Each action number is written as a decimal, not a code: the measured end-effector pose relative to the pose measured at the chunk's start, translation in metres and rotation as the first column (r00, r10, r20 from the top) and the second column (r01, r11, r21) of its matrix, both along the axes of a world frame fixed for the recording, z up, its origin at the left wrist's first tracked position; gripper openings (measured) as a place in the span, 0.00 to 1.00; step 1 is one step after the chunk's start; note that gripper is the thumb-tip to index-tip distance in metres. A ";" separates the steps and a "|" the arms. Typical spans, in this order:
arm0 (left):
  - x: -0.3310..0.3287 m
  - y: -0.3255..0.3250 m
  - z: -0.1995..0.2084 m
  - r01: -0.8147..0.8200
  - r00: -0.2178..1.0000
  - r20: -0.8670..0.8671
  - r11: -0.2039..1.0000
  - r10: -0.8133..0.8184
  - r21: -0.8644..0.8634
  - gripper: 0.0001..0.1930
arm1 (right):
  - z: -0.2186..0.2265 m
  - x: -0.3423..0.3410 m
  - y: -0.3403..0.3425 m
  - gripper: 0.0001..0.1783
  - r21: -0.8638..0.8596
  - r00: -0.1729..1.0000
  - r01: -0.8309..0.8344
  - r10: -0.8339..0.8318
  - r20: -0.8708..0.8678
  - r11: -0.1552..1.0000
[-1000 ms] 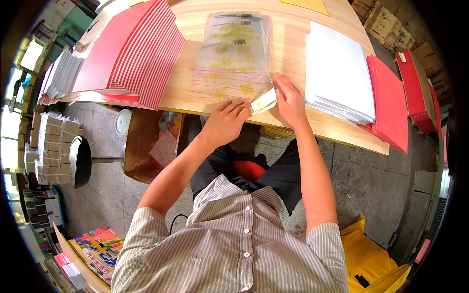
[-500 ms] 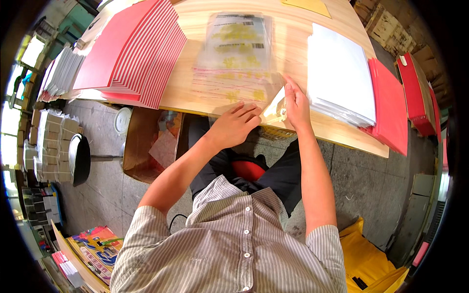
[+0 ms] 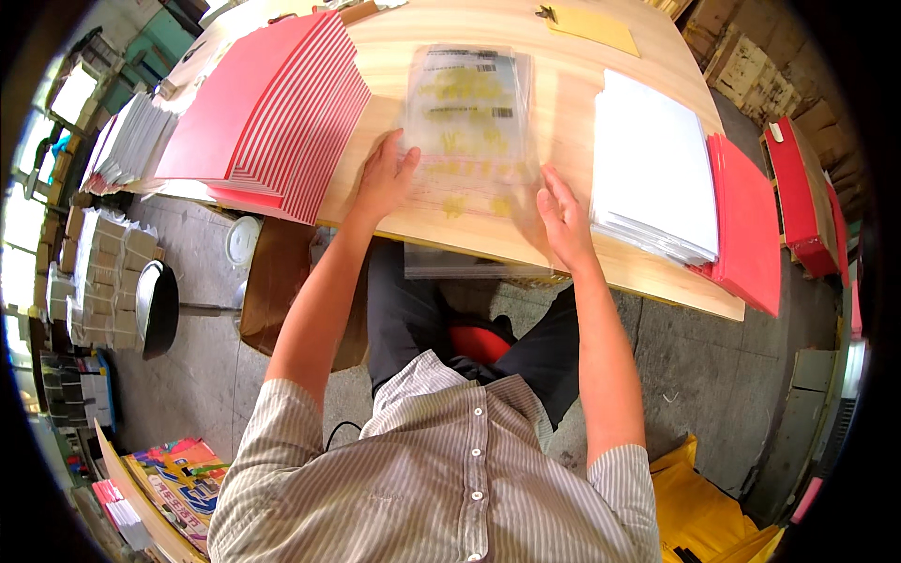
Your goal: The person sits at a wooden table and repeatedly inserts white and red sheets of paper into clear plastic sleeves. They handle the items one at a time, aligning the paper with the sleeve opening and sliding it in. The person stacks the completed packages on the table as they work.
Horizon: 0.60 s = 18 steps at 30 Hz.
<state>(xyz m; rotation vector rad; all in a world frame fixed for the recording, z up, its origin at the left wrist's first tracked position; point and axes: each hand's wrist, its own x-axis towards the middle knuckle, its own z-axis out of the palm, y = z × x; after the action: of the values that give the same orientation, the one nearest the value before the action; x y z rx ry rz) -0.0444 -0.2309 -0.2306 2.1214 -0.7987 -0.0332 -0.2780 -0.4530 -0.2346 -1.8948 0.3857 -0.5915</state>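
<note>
A pile of clear plastic bags (image 3: 469,141), printed with yellow patches and dark bars, lies between my hands on the wooden table (image 3: 563,122). Its near end hangs past the front edge. My left hand (image 3: 383,183) is at the pile's left side, fingers stretched and thumb apart, holding nothing. On the other side my right hand (image 3: 566,223) has its fingers extended along the pile's right edge, seemingly with nothing in it. Whether either hand touches the plastic is hard to tell.
A tall stack of red-and-white sheets or folders (image 3: 272,103) stands left. White sheets (image 3: 652,164) and red folders (image 3: 744,220) lie right. A yellow clipboard (image 3: 596,30) is at the back. Below the table are a cardboard box (image 3: 272,305) and a dark round stool (image 3: 158,308).
My left hand has moved left and away from me, apart from the right one. The plastic corner lifted at my right hand is down, and the near end hangs over the edge.
</note>
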 end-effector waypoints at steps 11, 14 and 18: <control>0.012 -0.006 -0.007 0.067 0.998 0.020 0.997 -0.067 0.033 0.29 | 0.004 0.022 -0.003 0.40 -0.092 0.979 0.114 -0.128 -0.160 0.989; 0.005 -0.013 -0.001 0.060 0.993 -0.101 0.998 -0.062 -0.024 0.29 | 0.002 0.035 -0.006 0.42 -0.219 0.958 0.156 -0.201 -0.202 0.963; 0.009 -0.021 -0.001 0.092 0.991 -0.088 0.992 -0.099 -0.089 0.31 | 0.001 0.053 -0.015 0.43 -0.143 0.963 0.140 -0.168 -0.210 0.980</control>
<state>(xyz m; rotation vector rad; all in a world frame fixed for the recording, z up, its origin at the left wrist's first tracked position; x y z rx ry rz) -0.0353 -0.2515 -0.2314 1.9863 -0.8320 -0.1443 -0.2250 -0.4685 -0.2336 -2.0738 0.6589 -0.5184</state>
